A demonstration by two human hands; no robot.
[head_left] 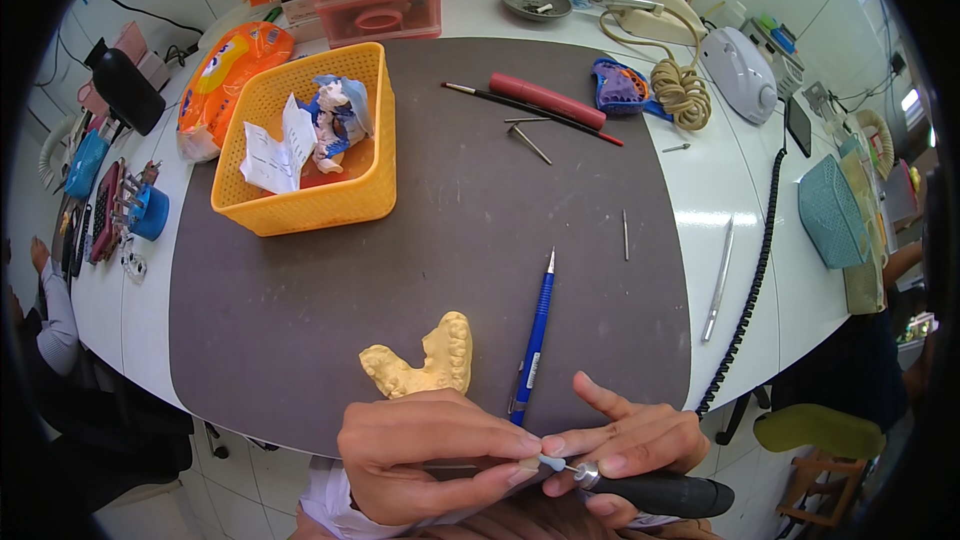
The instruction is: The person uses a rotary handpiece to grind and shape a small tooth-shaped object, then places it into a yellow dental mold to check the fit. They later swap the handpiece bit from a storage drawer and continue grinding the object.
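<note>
At the near edge of the mat, my right hand [640,443] holds a black rotary handpiece [665,494] with a metal collar, its index finger stretched out. A thin shank with a pale blue polishing tip [552,462] sticks out of it toward the left. Thumb and fingers of my left hand [425,455] pinch a small pale piece [531,462] beside that tip; the fingers hide most of it, and its kind is unclear. Just beyond my left hand lies a yellow plaster dental model [430,360]. A blue mechanical pencil [535,335] rests to its right.
A yellow basket [320,215] with paper and a blue-white crumpled thing stands far left on the grey mat [480,170]. Several slim tools and a red rod [547,101] lie farther back. A black coiled cord [750,320] runs along the right. Another person's sleeve [57,315] shows at left.
</note>
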